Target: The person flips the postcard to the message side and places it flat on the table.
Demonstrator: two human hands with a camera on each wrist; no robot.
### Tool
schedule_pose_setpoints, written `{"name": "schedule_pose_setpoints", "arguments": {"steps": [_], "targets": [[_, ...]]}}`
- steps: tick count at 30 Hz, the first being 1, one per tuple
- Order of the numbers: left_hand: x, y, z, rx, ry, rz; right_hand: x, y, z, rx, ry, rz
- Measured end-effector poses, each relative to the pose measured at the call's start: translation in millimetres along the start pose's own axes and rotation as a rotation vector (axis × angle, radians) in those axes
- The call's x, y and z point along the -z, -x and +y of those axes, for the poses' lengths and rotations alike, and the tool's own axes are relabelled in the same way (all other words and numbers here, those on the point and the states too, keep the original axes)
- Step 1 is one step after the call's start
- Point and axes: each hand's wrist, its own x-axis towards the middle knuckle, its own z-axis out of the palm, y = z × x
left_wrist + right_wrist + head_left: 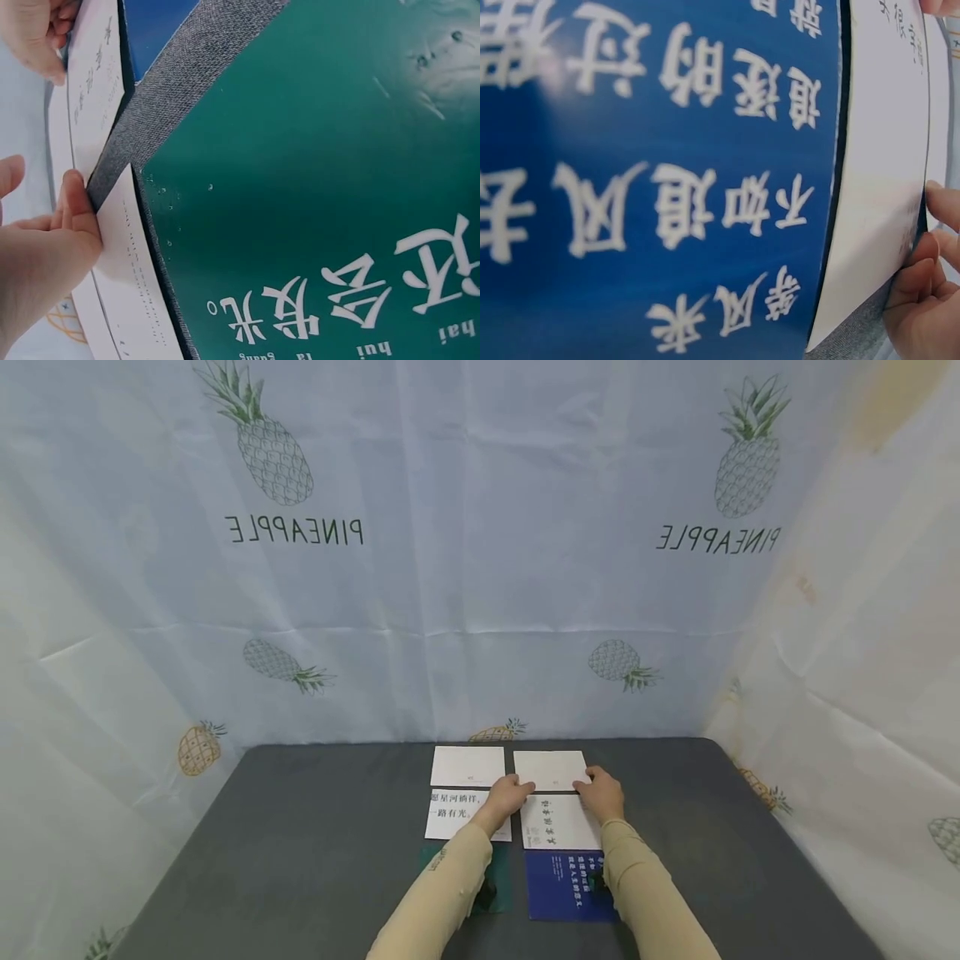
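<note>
In the head view, a plain white card [551, 767] lies at the top of the right-hand column of cards. My left hand [506, 797] holds its lower left corner between thumb and fingers, and my right hand [603, 795] pinches its lower right corner. Just below is a white card with brushed characters [562, 827]. Under my left wrist lies a white card with two printed lines [450, 822]. Both hands, left [52, 255] and right [922, 300], also show in their wrist views; the fingertips' exact contact is partly hidden.
Another plain white card [467, 764] tops the left column. Below, a green card [300, 150] with white characters and a blue card [555, 887] lie partly beneath my forearms. The cards rest on a dark grey table [315, 843], with a pineapple-print curtain [480, 568] around it.
</note>
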Motion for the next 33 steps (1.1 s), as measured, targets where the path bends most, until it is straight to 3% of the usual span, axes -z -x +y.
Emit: {"name": "schedule_pose_setpoints", "arguments": {"steps": [12,18,24,33], "targets": [[3.2,-0.8,-0.4,-0.026,0.031,0.012,5.3,1.4,1.0,0.007,-0.03,-0.031],[7.8,-3.0,4.9,-0.099,-0.009,0.002,13.0,-2.0,-3.0,-0.003,-0.032,-0.027],[23.3,-0.9,8.4,-0.185,-0.055,0.033,15.7,-2.9,-20.8,0.079,-0.084,-0.043],[48.5,10.5,1.1,-0.225,-0.064,0.098,9.8,15.6,-52.8,0.181,-0.159,-0.008]]}}
